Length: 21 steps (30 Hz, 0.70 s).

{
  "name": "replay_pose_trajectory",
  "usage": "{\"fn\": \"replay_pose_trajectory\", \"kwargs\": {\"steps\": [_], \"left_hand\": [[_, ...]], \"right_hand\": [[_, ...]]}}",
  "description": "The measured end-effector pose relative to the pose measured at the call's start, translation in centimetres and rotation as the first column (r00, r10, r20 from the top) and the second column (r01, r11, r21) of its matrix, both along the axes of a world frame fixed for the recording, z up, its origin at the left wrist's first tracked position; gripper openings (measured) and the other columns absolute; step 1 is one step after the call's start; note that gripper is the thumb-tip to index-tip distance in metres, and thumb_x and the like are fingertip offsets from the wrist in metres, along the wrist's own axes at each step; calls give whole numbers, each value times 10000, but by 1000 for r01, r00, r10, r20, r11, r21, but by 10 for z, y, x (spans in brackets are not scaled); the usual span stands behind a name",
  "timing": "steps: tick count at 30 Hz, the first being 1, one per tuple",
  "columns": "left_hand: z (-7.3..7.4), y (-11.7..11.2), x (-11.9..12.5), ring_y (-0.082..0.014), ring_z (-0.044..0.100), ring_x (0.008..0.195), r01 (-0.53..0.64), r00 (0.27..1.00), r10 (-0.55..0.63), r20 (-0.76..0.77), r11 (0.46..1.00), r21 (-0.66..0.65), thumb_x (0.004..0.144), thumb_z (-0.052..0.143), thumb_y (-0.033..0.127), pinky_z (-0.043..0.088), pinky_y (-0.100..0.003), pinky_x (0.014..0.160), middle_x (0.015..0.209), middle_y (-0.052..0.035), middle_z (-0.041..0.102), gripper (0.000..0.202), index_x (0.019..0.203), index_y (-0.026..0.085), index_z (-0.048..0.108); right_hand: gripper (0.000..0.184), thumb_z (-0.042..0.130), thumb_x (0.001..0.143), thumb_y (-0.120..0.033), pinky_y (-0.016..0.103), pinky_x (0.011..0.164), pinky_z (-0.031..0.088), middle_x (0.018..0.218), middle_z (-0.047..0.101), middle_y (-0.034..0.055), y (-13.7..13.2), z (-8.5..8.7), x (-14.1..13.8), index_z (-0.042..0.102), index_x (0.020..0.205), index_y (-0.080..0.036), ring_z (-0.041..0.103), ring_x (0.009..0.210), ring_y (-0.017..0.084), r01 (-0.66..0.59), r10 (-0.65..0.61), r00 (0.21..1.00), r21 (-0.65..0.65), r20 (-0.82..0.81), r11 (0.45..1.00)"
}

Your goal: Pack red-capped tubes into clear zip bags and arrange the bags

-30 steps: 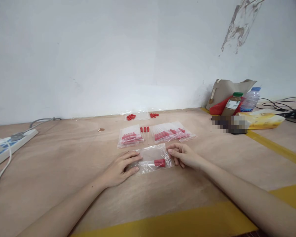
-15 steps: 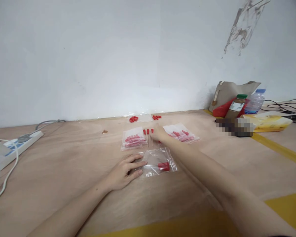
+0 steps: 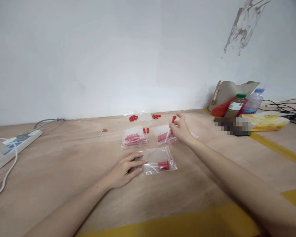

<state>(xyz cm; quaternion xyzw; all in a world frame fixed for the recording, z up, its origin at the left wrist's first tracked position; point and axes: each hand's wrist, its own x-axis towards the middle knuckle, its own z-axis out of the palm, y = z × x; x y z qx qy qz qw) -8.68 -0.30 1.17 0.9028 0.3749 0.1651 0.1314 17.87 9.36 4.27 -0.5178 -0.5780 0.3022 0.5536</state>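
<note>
A dropper (image 3: 174, 119) with a red rubber bulb and a clear tube is pinched in my right hand (image 3: 182, 131), raised over the right stack of bags. My left hand (image 3: 127, 168) lies with spread fingers on the left end of a clear zip bag (image 3: 156, 152). Inside that bag are droppers, red bulbs to the right and tubes reaching under my fingertips. Two loose droppers (image 3: 146, 131) lie beyond it, bulbs away from me. On either side of them are bags of red-bulbed droppers, a left stack (image 3: 132, 138) and a right stack (image 3: 164, 135), partly behind my right hand.
Loose red bulbs (image 3: 133, 118) and a second small pile (image 3: 156, 116) lie near the wall on clear plastic. A power strip (image 3: 17, 144) with white cables is at left. To the right stand a bottle with a green cap (image 3: 237, 104), a clear bottle (image 3: 254, 100) and a yellow packet (image 3: 266, 122).
My right hand has moved right from the row of loose droppers, lifting one dropper away; two of the three visible there are left. My left hand stays on the bag.
</note>
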Motion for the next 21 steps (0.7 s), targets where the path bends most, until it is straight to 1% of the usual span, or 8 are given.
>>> {"fn": "replay_pose_trajectory", "kwargs": {"steps": [2, 5, 8, 10, 13, 15, 18, 21], "left_hand": [[0, 0, 1, -218, 389, 1206, -3, 1000, 3, 1, 1000, 0, 890, 415, 375, 356, -408, 992, 1311, -18, 429, 332, 1206, 323, 501], [-1, 1, 1, -222, 392, 1203, 2, 1000, -2, 13, 1000, 5, 888, 417, 371, 360, -409, 990, 1307, -17, 434, 329, 1199, 318, 509], [-2, 1, 1, -223, 390, 1206, -1, 1000, 0, 9, 1000, 13, 888, 417, 371, 357, -410, 992, 1308, -15, 433, 329, 1199, 321, 509], [-2, 2, 0, -223, 386, 1208, -5, 1000, 5, -3, 1000, 17, 889, 414, 373, 353, -410, 996, 1309, -15, 431, 331, 1203, 322, 505], [-2, 1, 0, -218, 382, 1211, -15, 1000, 15, -25, 1000, 15, 893, 406, 375, 347, -406, 1000, 1313, -13, 425, 333, 1209, 326, 497], [-2, 1, 0, -216, 385, 1208, -15, 999, 15, -30, 1000, 15, 895, 401, 373, 349, -405, 998, 1311, -10, 426, 332, 1211, 328, 495], [-1, 0, 0, -219, 395, 1199, -13, 1000, 13, -15, 1000, 24, 892, 406, 373, 361, -401, 989, 1312, -9, 427, 352, 1236, 325, 465], [0, 0, 1, -220, 396, 1198, -17, 1000, 17, -3, 1000, 23, 887, 415, 378, 364, -395, 987, 1321, -15, 420, 392, 1274, 311, 418]], "right_hand": [[560, 521, 679, -274, 203, 392, 381, 592, 467, -90, -25, -7, 23, 247, 1162, -204, 462, 409, 84, 30, -32, 996, -35, -79, 999], [535, 589, 624, -301, 178, 357, 370, 542, 459, -111, -48, -26, 40, 288, 1057, -212, 454, 393, 75, 5, -27, 980, -117, -195, 993], [547, 631, 595, -328, 192, 384, 420, 576, 494, -103, -53, -45, 42, 292, 1011, -225, 500, 433, 85, 8, -41, 961, -121, -274, 993], [544, 638, 599, -337, 207, 409, 450, 596, 505, -98, -51, -52, 38, 294, 1006, -228, 521, 457, 90, 7, -38, 953, -103, -302, 995], [536, 640, 606, -320, 224, 429, 474, 588, 505, -103, -51, -53, 30, 291, 1002, -233, 529, 460, 92, -13, -19, 947, -98, -322, 995], [518, 642, 613, -304, 231, 443, 484, 588, 516, -101, -54, -51, 25, 286, 984, -240, 535, 463, 93, -38, -11, 936, -132, -353, 991], [415, 622, 659, -297, 238, 481, 499, 610, 547, -80, -59, -49, 22, 298, 913, -246, 561, 493, 97, -107, 11, 899, -197, -438, 975], [336, 597, 701, -307, 243, 503, 504, 614, 547, -72, -61, -48, 24, 307, 861, -246, 571, 498, 96, -135, 13, 858, -201, -514, 970]]}}
